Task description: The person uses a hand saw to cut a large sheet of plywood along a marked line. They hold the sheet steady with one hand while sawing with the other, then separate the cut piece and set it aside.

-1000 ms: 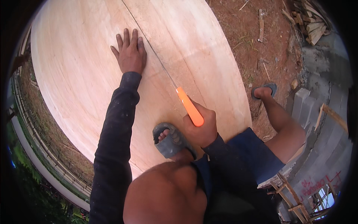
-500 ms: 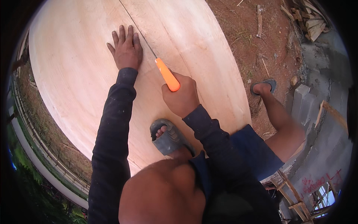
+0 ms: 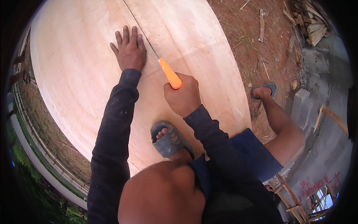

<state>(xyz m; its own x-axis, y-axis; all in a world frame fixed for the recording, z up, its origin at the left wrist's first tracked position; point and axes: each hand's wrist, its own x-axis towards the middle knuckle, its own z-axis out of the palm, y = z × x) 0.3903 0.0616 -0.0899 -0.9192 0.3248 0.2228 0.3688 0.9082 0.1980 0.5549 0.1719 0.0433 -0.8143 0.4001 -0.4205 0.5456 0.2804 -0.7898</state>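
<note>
A large pale plywood sheet [image 3: 82, 82] lies under both of my hands. My left hand [image 3: 130, 50] rests flat on it, fingers spread, just left of a thin dark blade. That blade belongs to a handsaw [image 3: 170, 72] with a bright orange handle, seen nearly edge-on from above. My right hand [image 3: 182, 95] is closed round the handle's near end. From there the blade runs away to the upper left, along the wood; whether it sits in a cut cannot be made out. My sandalled foot [image 3: 167, 139] stands on the sheet, nearer than the right hand.
Reddish soil with wood scraps [image 3: 261, 26] lies right of the sheet, where my other sandalled foot [image 3: 263, 91] stands. Farther right are a grey concrete block [image 3: 298, 104], a concrete surface and a stack of split wood [image 3: 316, 31]. Dry grass borders the left side.
Both hands appear slightly farther right in view, as does the plywood edge. My right hand keeps its grip on the handsaw, and my left hand stays flat on the sheet.
</note>
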